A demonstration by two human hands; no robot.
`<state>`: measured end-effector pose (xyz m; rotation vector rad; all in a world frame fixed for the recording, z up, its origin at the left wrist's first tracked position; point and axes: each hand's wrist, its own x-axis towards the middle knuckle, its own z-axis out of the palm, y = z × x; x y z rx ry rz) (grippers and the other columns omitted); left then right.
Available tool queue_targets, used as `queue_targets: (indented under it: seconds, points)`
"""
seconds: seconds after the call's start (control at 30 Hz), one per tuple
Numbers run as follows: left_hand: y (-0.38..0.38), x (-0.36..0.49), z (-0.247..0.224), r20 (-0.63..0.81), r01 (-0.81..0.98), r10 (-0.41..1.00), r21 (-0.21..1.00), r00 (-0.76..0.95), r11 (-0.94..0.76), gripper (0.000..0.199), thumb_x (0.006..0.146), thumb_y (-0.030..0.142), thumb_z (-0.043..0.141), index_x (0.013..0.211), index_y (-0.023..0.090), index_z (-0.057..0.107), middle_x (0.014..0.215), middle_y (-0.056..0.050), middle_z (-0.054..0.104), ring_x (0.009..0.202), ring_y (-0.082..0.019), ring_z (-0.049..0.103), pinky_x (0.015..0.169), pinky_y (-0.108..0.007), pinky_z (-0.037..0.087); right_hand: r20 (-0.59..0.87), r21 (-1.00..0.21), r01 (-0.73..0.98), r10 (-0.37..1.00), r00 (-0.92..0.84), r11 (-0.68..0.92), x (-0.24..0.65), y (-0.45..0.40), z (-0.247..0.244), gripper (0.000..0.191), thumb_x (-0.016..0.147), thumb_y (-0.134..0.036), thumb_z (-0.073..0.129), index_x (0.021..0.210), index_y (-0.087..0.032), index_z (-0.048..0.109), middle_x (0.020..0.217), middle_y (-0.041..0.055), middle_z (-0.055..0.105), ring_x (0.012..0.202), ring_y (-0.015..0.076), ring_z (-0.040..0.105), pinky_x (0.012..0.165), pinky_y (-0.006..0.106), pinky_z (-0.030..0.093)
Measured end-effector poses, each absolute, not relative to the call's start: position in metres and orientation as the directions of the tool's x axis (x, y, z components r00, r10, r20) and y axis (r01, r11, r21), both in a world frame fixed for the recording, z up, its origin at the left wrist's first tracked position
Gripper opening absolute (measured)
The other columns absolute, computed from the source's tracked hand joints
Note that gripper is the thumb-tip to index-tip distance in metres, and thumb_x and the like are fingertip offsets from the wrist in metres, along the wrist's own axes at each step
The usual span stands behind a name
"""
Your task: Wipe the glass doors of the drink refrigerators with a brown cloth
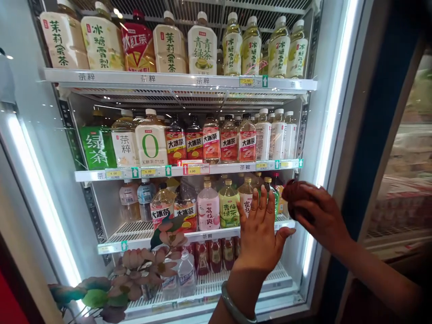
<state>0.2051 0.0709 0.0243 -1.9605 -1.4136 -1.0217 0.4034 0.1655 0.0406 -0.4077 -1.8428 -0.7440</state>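
My left hand [258,238] is raised with its fingers stretched out, palm toward the glass front [216,103] of a lit drinks cooler. A pale bangle [232,307] circles that wrist. At the cooler's right side, my right hand [326,216] grips a bunched dark red cloth [297,200] held up by the glass. Whether either one touches the pane is hard to tell. Behind my left hand is a shelf of bottles, with a pink bottle [208,207] and a light green bottle [229,204] beside the fingers; others are partly covered.
An upper shelf [175,80] and a middle shelf [229,168] carry rows of tea bottles with price tags. Bright light strips [332,103] run down both sides. Pink flowers with green leaves [96,298] appear at lower left, apparently a reflection. Another blurred display [401,180] stands at right.
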Motion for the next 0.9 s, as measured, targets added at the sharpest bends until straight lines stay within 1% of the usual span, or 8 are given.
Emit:
queue_targets:
  seconds: [0.1,0.17,0.27,0.4,0.53,0.6,0.8,0.9]
  points:
    - [0.079,0.221,0.030,0.801,0.946,0.568,0.004,0.191,-0.323,0.089,0.105,0.062,0.036,0.169,0.019,-0.008,0.175,-0.015,0.017,0.164,-0.031,0.016,0.131,-0.070,0.017,0.995,0.062,0.652,0.001,-0.097,0.756,0.384,0.167,0.060,0.022,0.086,-0.020,0.073,0.106,-0.027,0.067,0.146,0.0101,0.055,0.143,0.0370,0.052,0.117,0.066,0.048]
    - [0.084,0.229,0.036,0.815,0.952,0.552,0.005,0.173,-0.305,0.088,0.106,0.058,0.034,0.168,0.015,-0.011,0.175,-0.018,0.016,0.165,-0.031,0.015,0.131,-0.069,0.013,0.999,0.016,0.616,0.012,-0.041,0.788,0.365,0.161,0.062,0.026,0.089,-0.021,0.071,0.113,-0.028,0.065,0.147,0.0115,0.053,0.145,0.0371,0.050,0.119,0.066,0.046]
    - [0.087,0.233,0.042,0.828,0.958,0.532,-0.018,0.175,-0.288,0.085,0.107,0.055,0.033,0.168,0.013,-0.008,0.176,-0.017,0.015,0.165,-0.030,0.010,0.132,-0.067,0.004,0.988,0.114,0.551,-0.034,-0.153,0.827,0.365,0.155,0.042,0.033,0.092,-0.022,0.067,0.125,-0.027,0.063,0.148,0.0129,0.052,0.147,0.0363,0.047,0.122,0.066,0.043]
    - [0.091,0.233,0.050,0.789,0.942,0.536,-0.154,0.299,-0.299,0.078,0.108,0.053,0.034,0.170,0.017,0.003,0.176,-0.012,0.020,0.165,-0.027,0.011,0.133,-0.064,0.001,0.956,0.211,0.565,-0.047,-0.291,0.797,0.409,0.172,0.028,0.029,0.091,-0.019,0.069,0.118,-0.028,0.066,0.144,0.0083,0.058,0.143,0.0334,0.053,0.121,0.062,0.045]
    - [0.107,0.249,0.081,0.785,0.943,0.533,-0.197,0.316,-0.269,0.083,0.106,0.058,0.038,0.169,0.013,0.007,0.174,-0.016,0.023,0.164,-0.032,0.015,0.131,-0.071,0.010,0.994,-0.109,0.674,0.062,0.094,0.730,0.420,0.191,0.082,0.026,0.089,-0.022,0.069,0.114,-0.027,0.067,0.144,0.0111,0.057,0.138,0.0364,0.055,0.117,0.067,0.045]
    - [0.115,0.261,0.098,0.800,0.951,0.528,-0.168,0.285,-0.259,0.081,0.106,0.056,0.038,0.170,0.014,0.010,0.174,-0.016,0.022,0.164,-0.032,0.013,0.131,-0.070,0.009,0.980,-0.178,0.663,0.072,0.184,0.727,0.409,0.189,0.105,0.027,0.090,-0.025,0.069,0.117,-0.026,0.067,0.146,0.0126,0.056,0.137,0.0363,0.055,0.116,0.064,0.047]
    - [0.111,0.273,0.081,0.766,0.938,0.554,-0.192,0.326,-0.287,0.083,0.106,0.050,0.043,0.170,0.014,0.005,0.175,-0.015,0.018,0.165,-0.031,0.010,0.131,-0.070,0.006,0.975,0.164,0.639,-0.024,-0.221,0.751,0.430,0.180,0.032,0.041,0.093,-0.024,0.068,0.133,-0.032,0.062,0.149,0.0077,0.057,0.145,0.0312,0.052,0.115,0.055,0.052]
    - [0.110,0.276,0.057,0.676,0.878,0.568,-0.296,0.470,-0.375,0.082,0.106,0.051,0.045,0.170,0.017,0.005,0.176,-0.009,0.017,0.165,-0.027,0.011,0.133,-0.065,0.008,0.982,0.133,0.729,0.008,-0.187,0.672,0.464,0.196,0.005,0.034,0.090,-0.017,0.069,0.121,-0.030,0.065,0.144,0.0070,0.060,0.140,0.0315,0.056,0.117,0.061,0.049]
